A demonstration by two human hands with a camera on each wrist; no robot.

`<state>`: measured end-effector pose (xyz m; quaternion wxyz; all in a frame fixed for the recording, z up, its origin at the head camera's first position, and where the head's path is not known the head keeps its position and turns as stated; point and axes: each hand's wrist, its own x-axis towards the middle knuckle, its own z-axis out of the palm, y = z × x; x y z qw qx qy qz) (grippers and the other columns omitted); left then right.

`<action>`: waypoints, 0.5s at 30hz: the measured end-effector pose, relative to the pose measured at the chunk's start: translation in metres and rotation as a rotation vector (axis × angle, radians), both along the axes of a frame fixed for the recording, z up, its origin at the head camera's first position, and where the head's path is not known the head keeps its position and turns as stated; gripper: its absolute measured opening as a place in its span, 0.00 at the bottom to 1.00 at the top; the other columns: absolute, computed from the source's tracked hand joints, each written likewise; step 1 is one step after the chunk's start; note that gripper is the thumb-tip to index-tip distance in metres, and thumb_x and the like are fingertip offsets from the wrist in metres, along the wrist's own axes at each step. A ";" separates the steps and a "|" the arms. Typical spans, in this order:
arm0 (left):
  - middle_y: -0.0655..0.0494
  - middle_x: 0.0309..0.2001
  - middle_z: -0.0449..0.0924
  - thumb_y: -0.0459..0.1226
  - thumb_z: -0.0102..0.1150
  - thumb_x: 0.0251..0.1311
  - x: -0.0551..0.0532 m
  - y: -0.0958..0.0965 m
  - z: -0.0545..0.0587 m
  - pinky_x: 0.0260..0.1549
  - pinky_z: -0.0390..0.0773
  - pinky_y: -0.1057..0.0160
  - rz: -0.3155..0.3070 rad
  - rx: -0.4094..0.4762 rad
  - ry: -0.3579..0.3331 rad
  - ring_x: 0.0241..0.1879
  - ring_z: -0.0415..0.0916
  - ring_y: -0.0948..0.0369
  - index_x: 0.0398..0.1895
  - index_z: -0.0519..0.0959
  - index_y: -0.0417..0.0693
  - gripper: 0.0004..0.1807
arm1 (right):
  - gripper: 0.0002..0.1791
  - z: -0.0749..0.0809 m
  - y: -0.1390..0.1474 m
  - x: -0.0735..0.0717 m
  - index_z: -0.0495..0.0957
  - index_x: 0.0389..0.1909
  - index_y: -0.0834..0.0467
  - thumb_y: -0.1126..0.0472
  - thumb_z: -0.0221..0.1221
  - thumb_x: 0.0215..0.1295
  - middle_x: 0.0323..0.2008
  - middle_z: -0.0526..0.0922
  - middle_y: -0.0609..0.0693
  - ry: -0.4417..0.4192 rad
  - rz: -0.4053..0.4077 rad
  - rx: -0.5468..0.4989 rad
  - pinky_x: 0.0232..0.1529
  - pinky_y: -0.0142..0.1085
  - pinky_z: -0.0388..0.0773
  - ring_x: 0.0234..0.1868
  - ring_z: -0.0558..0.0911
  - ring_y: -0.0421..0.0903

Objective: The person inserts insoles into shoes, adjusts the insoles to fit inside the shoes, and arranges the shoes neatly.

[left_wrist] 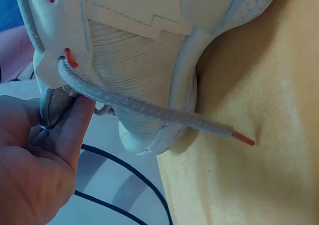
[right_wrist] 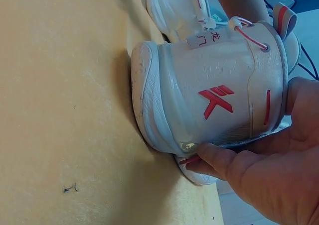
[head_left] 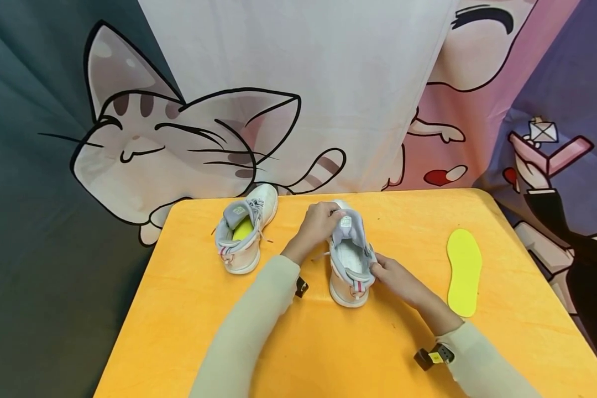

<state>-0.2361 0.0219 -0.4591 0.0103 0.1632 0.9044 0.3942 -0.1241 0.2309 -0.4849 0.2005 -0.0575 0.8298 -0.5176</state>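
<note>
On the table point(head_left: 288, 365), the near shoe point(head_left: 345, 287) is held upright, its right side gripped at the collar between the right hand's point(head_left: 400, 282) thumb and fingers, that arm angled in from the right. Farther up, the tongue point(head_left: 356, 224) is pinched by the left hand point(head_left: 319, 222), reached forward. No yellow lining is seen inside; the loose insole point(head_left: 464, 273) at right is apparently yet to be fitted. In the far shoe point(head_left: 241, 261), a yellow insole point(head_left: 242, 228) is seemingly already seated.
</note>
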 end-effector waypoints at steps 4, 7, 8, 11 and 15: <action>0.60 0.16 0.57 0.42 0.58 0.75 -0.005 0.000 -0.003 0.23 0.64 0.68 0.025 0.027 -0.034 0.19 0.60 0.63 0.21 0.73 0.50 0.20 | 0.26 0.001 -0.002 0.001 0.69 0.67 0.72 0.60 0.44 0.76 0.38 0.78 0.53 0.004 -0.010 0.012 0.41 0.33 0.70 0.44 0.74 0.48; 0.60 0.15 0.59 0.41 0.58 0.74 -0.008 0.000 -0.005 0.22 0.64 0.68 0.038 0.048 -0.059 0.19 0.61 0.63 0.20 0.74 0.49 0.20 | 0.29 0.000 -0.004 0.002 0.66 0.70 0.73 0.59 0.44 0.76 0.44 0.79 0.57 -0.002 -0.021 0.007 0.45 0.32 0.70 0.48 0.74 0.50; 0.60 0.16 0.60 0.41 0.59 0.74 -0.008 0.000 -0.006 0.22 0.65 0.69 0.043 0.055 -0.070 0.19 0.63 0.64 0.20 0.75 0.49 0.19 | 0.29 0.000 -0.004 0.002 0.65 0.71 0.73 0.59 0.44 0.76 0.46 0.80 0.58 -0.001 -0.021 0.006 0.46 0.32 0.71 0.50 0.74 0.50; 0.59 0.17 0.65 0.41 0.59 0.74 -0.008 -0.002 -0.008 0.21 0.67 0.68 0.049 0.081 -0.093 0.20 0.66 0.63 0.24 0.80 0.49 0.16 | 0.30 0.000 -0.006 0.003 0.65 0.71 0.73 0.59 0.44 0.76 0.48 0.80 0.60 -0.002 -0.027 0.006 0.47 0.33 0.72 0.50 0.74 0.51; 0.58 0.18 0.70 0.42 0.60 0.73 -0.004 -0.004 -0.008 0.21 0.71 0.68 0.037 0.117 -0.102 0.20 0.69 0.63 0.28 0.82 0.50 0.13 | 0.29 -0.001 -0.007 0.004 0.65 0.71 0.73 0.59 0.44 0.76 0.49 0.79 0.61 0.003 -0.039 0.017 0.46 0.34 0.71 0.49 0.74 0.51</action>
